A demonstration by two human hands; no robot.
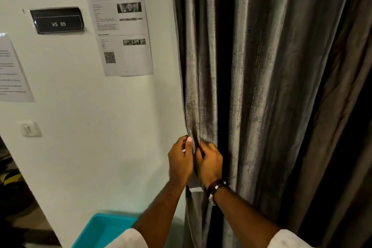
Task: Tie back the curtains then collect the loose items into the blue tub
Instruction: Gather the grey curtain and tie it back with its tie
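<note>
Curtain (pixel 251 86): grey, faintly shiny fabric with a cross-hatched woven texture; hangs in deep vertical folds over the right half of the frame, top to bottom. A dark gap runs between the narrow left panel and the wider right folds.
Curtain edge: the left panel lies just beside the white wall (pixel 90 147), gathered and pinched in at lower centre.
Tie-back (pixel 195 189): pale band showing just below the hands, across the gathered panel; its ends are hidden.
Left hand (pixel 180 159): lower centre, fingers curled, thumb upright, pinching the curtain's left edge.
Right hand (pixel 210 163): touching the left hand, fingers curled into the same gathered fold; dark bracelet (pixel 217 185) at the wrist.
Blue tub (pixel 104 229): turquoise, bottom centre-left, against the wall, partly behind the left forearm.
Sign (pixel 58 20): black plate, upper left, reads "WS 05".
Printed sheet (pixel 120 32): taped to the wall, right of the sign, with a QR code.
Second sheet (pixel 12 70): left edge, cut off.
Wall hook (pixel 30 129): small, clear, mid-left.
</note>
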